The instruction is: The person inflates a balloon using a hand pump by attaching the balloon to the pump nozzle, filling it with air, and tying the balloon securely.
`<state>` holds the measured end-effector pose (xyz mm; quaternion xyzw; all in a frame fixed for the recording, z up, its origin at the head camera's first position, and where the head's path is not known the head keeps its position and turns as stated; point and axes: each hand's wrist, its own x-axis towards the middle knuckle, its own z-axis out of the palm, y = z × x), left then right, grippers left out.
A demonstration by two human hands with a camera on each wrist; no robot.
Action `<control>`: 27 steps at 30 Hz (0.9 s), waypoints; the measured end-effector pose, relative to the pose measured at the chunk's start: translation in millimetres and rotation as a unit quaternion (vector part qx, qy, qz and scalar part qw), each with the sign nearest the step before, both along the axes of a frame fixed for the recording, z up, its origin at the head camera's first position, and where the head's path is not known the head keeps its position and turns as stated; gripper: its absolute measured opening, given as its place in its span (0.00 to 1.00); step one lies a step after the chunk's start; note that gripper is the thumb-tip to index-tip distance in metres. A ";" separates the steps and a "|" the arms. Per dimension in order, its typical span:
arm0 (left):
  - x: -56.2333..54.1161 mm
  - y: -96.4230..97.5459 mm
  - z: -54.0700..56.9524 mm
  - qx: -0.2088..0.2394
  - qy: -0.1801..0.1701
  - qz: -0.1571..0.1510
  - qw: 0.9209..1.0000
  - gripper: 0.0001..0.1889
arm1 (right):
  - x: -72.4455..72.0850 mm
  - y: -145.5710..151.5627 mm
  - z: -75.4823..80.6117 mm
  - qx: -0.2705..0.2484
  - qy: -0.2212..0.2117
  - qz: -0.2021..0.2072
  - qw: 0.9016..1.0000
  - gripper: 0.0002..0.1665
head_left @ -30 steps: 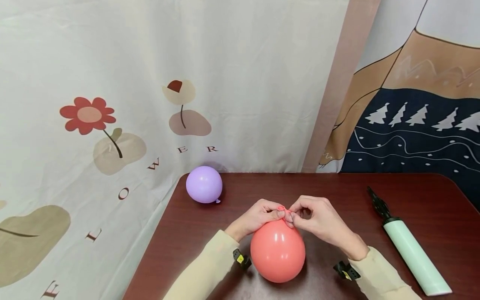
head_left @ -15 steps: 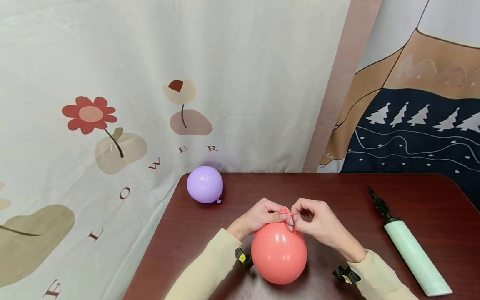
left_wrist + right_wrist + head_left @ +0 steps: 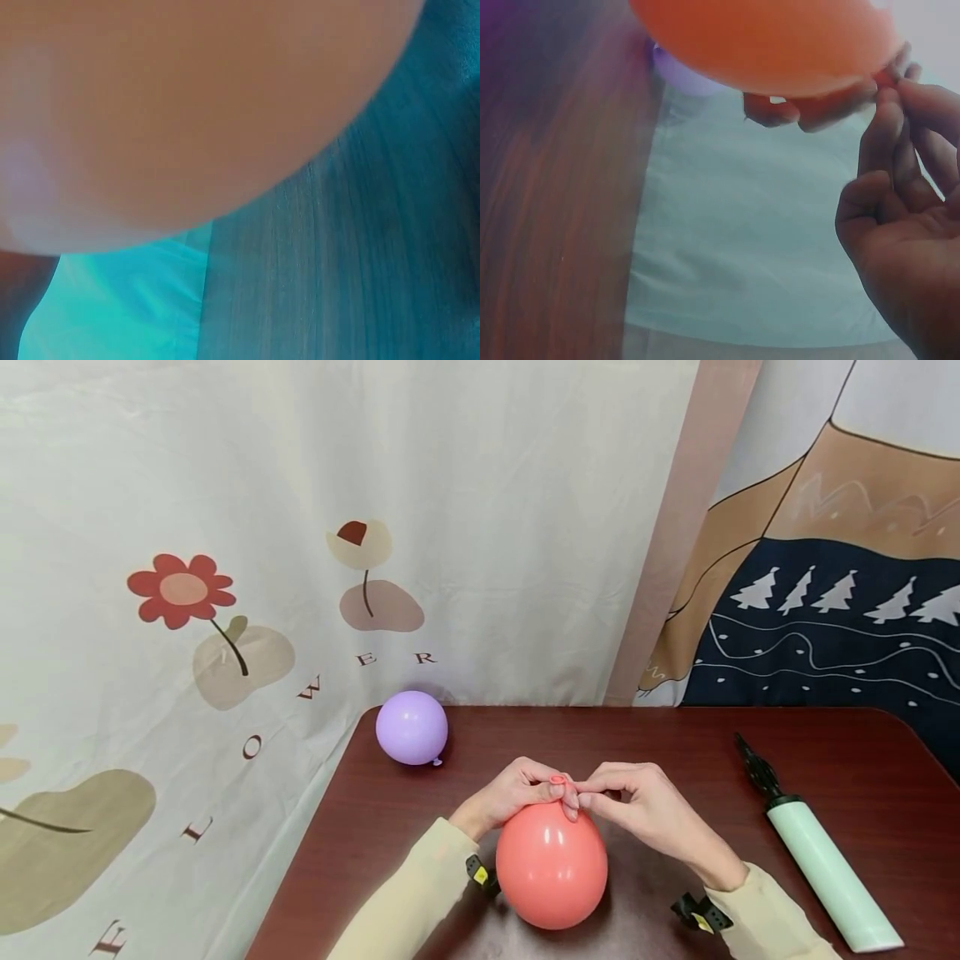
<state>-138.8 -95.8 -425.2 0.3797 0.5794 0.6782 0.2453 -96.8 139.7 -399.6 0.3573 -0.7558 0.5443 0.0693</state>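
A round, inflated coral-red balloon (image 3: 552,868) is held near the front of the table, its neck at the top and its rolled mouth ring showing above the fingers. My left hand (image 3: 512,795) pinches the neck between thumb and fingers from the left. From the right, my right hand (image 3: 647,806) pinches the neck close beside the left fingertips. In the right wrist view, the right hand (image 3: 907,217) has its fingertips together at the balloon's neck, other fingers curled. The balloon (image 3: 187,105) fills most of the left wrist view and hides the left hand there.
A tied purple balloon (image 3: 412,727) rests at the table's back left corner. A hand pump (image 3: 832,872) with a pale green barrel and black nozzle end lies on the right. Behind the dark red-brown table (image 3: 675,735) hangs a printed curtain (image 3: 510,527).
The right hand's thumb and fingers have straightened somewhat, and its wrist has shifted slightly right. Both hands stay at the neck. The red balloon has shifted slightly left over the last half second.
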 end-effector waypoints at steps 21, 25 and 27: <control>-8.6 1.0 -0.6 -0.008 0.020 -0.019 1.000 0.26 | 3.7 -13.4 3.7 0.040 -0.021 -0.119 0.992 0.17; -9.7 1.9 1.8 -0.008 0.006 -0.029 1.000 0.32 | 2.1 -13.0 -1.9 -0.022 -0.070 -0.062 0.995 0.15; -9.9 2.9 2.9 -0.010 0.001 -0.039 0.999 0.33 | 1.5 -12.3 -5.2 -0.065 -0.112 -0.007 0.991 0.13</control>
